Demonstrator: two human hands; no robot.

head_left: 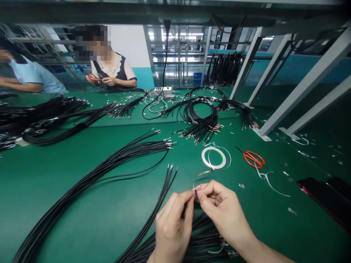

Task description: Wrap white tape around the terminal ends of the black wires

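Note:
My left hand (174,221) is closed, thumb and forefinger pinching a black cable near its tip. Only the small silvery cable end (199,186) shows between my fingertips; the rest of that cable is hidden. Against the same tip, the thumb and forefinger of my right hand (223,210) are pressed together. From just behind the fingertips a thin copper-coloured strip (204,173) curves up towards a white and green tape roll (203,159). Under my hands lies a bundle of black cables (205,239), and a few loose cables (163,195) run beside my left hand.
A large cable bundle (109,162) spans the left of the green table (68,215). Orange-handled scissors (253,159) and a dark phone-like object (326,197) lie right. Coiled cables (203,113), a power strip (163,90) and grey posts (298,86) stand behind. Two people sit opposite.

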